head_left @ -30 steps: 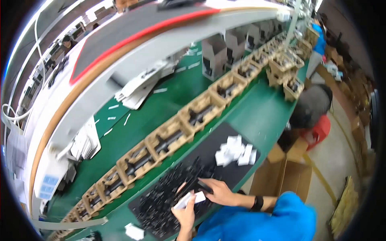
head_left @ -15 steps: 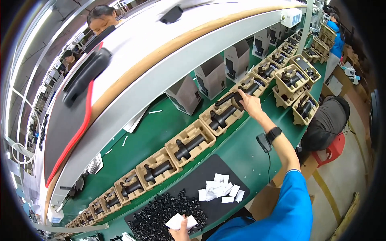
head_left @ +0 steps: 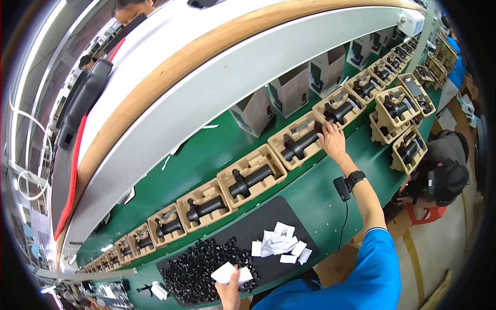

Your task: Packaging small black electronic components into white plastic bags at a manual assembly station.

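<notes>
Left hand (head_left: 230, 290) is still pinching smooth white papers (head_left: 223, 273); right hand (head_left: 333, 139) is now reaching closer to the near edge of a moulded tan tray (head_left: 305, 158), fingers hiding one end of the tubular black device (head_left: 295, 148) inside; can't tell whether that grip is closing. Small black parts (head_left: 201, 271) are littering a dark mat (head_left: 253, 222).

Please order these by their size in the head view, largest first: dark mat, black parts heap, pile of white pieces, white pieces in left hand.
Dark mat
Black parts heap
White pile
Held white pieces, partly covered by the left hand
</notes>
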A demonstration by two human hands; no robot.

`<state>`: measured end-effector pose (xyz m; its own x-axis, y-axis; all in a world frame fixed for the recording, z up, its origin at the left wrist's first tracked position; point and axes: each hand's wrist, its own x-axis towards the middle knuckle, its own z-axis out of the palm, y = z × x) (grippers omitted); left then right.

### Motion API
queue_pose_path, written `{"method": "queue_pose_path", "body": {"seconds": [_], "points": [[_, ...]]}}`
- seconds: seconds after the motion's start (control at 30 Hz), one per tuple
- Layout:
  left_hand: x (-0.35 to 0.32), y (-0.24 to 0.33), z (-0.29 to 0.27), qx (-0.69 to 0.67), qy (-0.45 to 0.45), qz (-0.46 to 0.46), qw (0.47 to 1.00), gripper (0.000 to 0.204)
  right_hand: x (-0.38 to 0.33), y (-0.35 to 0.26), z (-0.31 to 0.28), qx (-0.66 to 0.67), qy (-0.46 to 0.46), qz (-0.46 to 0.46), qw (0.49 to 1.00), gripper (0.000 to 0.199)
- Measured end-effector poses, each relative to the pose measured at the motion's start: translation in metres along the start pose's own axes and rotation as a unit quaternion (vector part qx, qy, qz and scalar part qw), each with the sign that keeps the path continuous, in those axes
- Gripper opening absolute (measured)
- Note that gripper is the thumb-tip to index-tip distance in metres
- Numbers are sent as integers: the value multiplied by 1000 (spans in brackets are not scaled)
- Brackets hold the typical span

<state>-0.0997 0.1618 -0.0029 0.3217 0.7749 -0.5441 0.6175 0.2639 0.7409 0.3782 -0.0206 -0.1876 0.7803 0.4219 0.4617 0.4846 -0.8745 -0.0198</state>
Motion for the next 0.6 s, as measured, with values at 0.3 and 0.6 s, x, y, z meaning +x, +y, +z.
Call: {"method": "queue_pose_path", "body": {"seconds": [0.3,0.6], "points": [[37,4,20,-124,-121,124,977,32,-11,-113,-152,506,-237,-106,822,23],[37,41,40,-64,-257,146,953,34,-101,-188,-231,594,-494,-119,624,25]]}}
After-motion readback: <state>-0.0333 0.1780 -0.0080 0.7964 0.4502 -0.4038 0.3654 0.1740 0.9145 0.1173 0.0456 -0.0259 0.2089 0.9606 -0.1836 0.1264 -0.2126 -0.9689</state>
